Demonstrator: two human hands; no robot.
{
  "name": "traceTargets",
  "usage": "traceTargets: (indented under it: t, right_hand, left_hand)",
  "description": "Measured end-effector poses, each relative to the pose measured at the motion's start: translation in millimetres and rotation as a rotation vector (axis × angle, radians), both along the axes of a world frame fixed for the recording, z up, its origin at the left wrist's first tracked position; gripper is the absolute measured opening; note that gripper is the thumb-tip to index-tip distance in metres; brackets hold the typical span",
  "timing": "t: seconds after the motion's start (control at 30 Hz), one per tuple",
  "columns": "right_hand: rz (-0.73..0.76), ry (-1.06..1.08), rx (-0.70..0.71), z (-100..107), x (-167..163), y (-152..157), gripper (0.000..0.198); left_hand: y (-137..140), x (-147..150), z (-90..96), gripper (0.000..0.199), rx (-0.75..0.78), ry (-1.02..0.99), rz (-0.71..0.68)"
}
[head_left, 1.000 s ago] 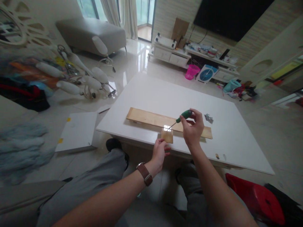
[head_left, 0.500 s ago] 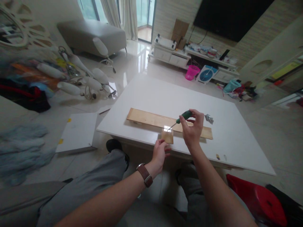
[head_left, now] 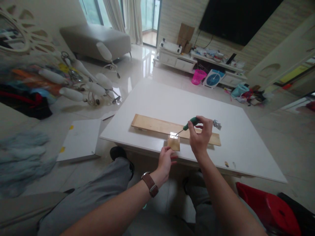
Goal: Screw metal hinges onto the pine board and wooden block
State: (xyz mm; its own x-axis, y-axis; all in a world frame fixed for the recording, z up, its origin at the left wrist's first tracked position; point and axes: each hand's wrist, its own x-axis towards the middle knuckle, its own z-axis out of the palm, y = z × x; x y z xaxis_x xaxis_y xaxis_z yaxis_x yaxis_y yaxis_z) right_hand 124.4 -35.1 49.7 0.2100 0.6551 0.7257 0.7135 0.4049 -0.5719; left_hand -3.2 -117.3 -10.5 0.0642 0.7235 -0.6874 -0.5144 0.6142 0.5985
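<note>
My right hand (head_left: 201, 136) is closed around the green handle of a screwdriver (head_left: 189, 124), held at a slant. The screwdriver's tip meets a shiny metal hinge (head_left: 173, 135) with holes in it. That hinge bridges the edge of a long wooden board (head_left: 155, 124) and a small square wooden block (head_left: 173, 144). Fingers of my left hand (head_left: 166, 160) grip the block's near edge, at the front of the white table (head_left: 157, 101). Whether a screw sits under the tip is too small to tell.
More metal hardware (head_left: 217, 124) lies right of the board. Two small items, one a brownish piece (head_left: 226, 164), rest by the front edge. A red stool (head_left: 273, 209) stands at lower right, a white panel (head_left: 80, 141) on the floor at left.
The view has shifted slightly. Both hands, the screwdriver, the hinge and the wood keep nearly the same places; the right hand's fingers have turned a little on the handle.
</note>
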Motion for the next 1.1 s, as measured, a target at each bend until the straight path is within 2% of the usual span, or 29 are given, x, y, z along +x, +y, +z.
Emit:
traceTargets:
  t: [0.2,0.4,0.63,0.87,1.1]
  right_hand:
    - [0.017,0.037,-0.011,-1.2,0.4,0.6,0.033]
    - [-0.030,0.025,0.026,2.0,0.4,0.4,0.022]
    - [-0.010,0.066,0.002,-0.4,1.7,0.3,0.031]
    - [-0.048,0.047,0.012,3.1,0.0,0.7,0.023]
    - [0.013,0.089,-0.025,1.2,-0.2,-0.1,0.033]
  left_hand:
    - [-1.0,-1.1,1.2,0.028,0.011,-0.018,-0.001]
    - [-0.7,-0.8,1.4,0.028,-0.004,-0.017,-0.008]
    - [-1.3,-0.5,1.7,0.025,0.001,-0.027,-0.007]
    - [-1.0,-2.1,3.0,0.025,0.001,-0.024,-0.013]
    - [-2.3,-1.4,1.6,0.025,0.006,-0.016,-0.010]
